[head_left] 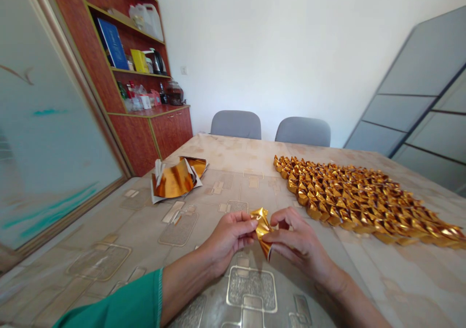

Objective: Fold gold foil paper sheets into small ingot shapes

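Note:
Between both hands, above the near part of the table, is a partly folded piece of gold foil paper (262, 228). My left hand (233, 233) pinches its left side between thumb and fingers. On the other side my right hand (296, 238) grips the right edge, fingers bent around it. The piece tapers to a point at the bottom, where a pale edge shows. To the left lies a loose stack of gold foil sheets (174, 180) with white backs, curled upward. Many folded gold foil ingots (349, 194) stand in tight rows on the right.
A patterned tablecloth (204, 279) covers the table. Two grey chairs (236, 124) stand at its far side by the white wall. At the back left is a red-brown shelf cabinet (151, 129) with bottles and a kettle; a frosted glass door (54, 124) is at far left.

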A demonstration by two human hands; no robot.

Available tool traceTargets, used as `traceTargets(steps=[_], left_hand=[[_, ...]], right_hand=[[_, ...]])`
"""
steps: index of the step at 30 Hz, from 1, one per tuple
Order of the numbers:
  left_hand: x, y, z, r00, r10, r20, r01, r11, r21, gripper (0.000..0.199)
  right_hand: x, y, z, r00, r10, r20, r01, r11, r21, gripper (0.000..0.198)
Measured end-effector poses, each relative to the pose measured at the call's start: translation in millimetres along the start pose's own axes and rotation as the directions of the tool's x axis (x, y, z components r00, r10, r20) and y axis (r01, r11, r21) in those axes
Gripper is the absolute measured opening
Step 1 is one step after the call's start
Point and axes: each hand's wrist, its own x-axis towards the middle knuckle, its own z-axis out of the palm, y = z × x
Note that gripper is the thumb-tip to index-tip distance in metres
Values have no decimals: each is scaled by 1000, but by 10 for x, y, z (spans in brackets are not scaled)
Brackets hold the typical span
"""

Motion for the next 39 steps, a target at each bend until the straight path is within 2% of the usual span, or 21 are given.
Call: traceTargets(steps=[3,7,11,15,18,20,21,24,26,29,31,34,39], left_hand=[[1,-14,11,999,32,15,-32,999,11,37],[-6,-45,33,993,113,32,-114,993,38,36],[-27,-59,60,986,152,61,-156,986,61,35],[-40,-70,71,988,139,66,-143,988,54,34],[-29,-58,51,996,77,34,-77,997,1,37],[-20,-27,31,999,38,-3,-38,998,-41,39],[-18,-7,23,999,31,-20,-32,998,-53,40],[-23,42,15,998,58,-27,-59,997,-39,39],[-27,46,17,998,69,-12,-69,998,-10,37],[-18,11,16,999,52,-4,-52,998,22,36],[-4,-22,10,999,46,-5,-46,999,25,38],[6,-55,8,997,74,-11,-74,997,12,40],[-33,-56,45,996,85,-3,-85,996,4,41]], right_hand=[[23,-24,3,999,40,-21,-38,995,93,13],[48,-52,50,978,190,-86,-169,963,209,15],[58,-65,144,953,266,-146,-226,944,242,21],[67,-91,212,932,318,-173,-276,933,230,25],[60,-96,179,946,282,-158,-245,945,217,24],[47,-84,118,977,191,-95,-169,965,202,11],[40,-75,86,989,137,-62,-123,975,187,11],[24,-49,32,998,56,-15,-54,993,109,37],[23,-43,39,998,64,-11,-63,994,88,34],[35,-47,71,995,90,-37,-85,990,115,15],[45,-51,84,994,103,-41,-96,986,140,9],[58,-56,103,986,164,-37,-153,965,213,9],[78,-70,180,935,330,-134,-270,903,334,13]])
